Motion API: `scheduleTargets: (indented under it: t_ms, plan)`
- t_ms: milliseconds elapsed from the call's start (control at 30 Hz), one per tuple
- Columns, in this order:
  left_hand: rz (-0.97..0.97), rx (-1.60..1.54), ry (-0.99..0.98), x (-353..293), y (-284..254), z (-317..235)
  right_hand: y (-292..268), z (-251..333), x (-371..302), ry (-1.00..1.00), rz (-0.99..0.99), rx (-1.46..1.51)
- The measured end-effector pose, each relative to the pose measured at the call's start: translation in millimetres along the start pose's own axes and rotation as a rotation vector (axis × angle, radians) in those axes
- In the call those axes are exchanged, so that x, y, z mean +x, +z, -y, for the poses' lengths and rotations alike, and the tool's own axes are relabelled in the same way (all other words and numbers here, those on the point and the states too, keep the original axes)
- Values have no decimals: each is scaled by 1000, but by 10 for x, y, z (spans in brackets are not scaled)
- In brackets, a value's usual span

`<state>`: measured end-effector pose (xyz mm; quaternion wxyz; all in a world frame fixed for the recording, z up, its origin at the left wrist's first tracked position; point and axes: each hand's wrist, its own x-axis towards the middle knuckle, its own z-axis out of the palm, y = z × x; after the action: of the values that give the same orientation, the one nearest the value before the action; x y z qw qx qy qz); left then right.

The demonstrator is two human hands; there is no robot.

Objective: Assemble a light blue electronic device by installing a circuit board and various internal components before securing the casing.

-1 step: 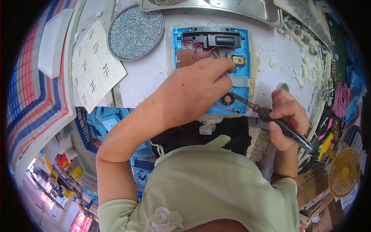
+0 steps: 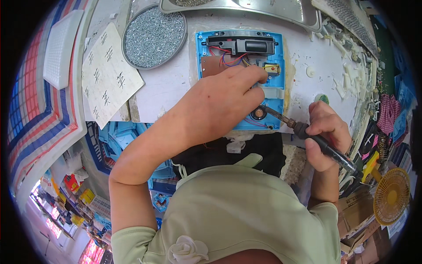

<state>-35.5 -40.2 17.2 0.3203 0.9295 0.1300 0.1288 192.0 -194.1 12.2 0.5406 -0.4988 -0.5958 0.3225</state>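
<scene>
A blue plastic casing (image 2: 275,105) lies on the white work surface. Inside it are a black module (image 2: 257,46), a brown circuit board (image 2: 214,66), red and blue wires, a yellow part (image 2: 271,69) and a round dark part with a copper-coloured centre (image 2: 259,113). Across the casing's middle reaches my left hand (image 2: 222,99), fingers curled closed; whatever they pinch is hidden under them. My right hand (image 2: 327,134) is wrapped round the black handle of a soldering iron (image 2: 303,131). Its metal tip slants left to the casing, near the round part, and the end disappears beside my left hand.
A round tray of small screws (image 2: 154,39) stands at the back left beside a sheet with handwriting (image 2: 110,77). Metal trays (image 2: 281,11) sit along the back. White plastic bits litter the right side, near a green-rimmed roll (image 2: 322,98). A yellow fan (image 2: 391,196) is at lower right.
</scene>
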Motion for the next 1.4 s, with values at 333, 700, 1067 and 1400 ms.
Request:
scheduleTargets:
  t_ms: [333, 700, 1067, 1400]
  plan:
    - [41, 37, 3, -1, -12, -7, -15, 28, 52, -6, 39, -42]
    - [4, 34, 21, -8, 19, 21, -29, 56, 12, -13, 12, -50]
    - [-67, -80, -21, -23, 35, 30, 32, 68, 13, -122, 35, -124]
    - [-198, 56, 61, -241, 256, -179, 45, 89, 1, -113, 31, -119]
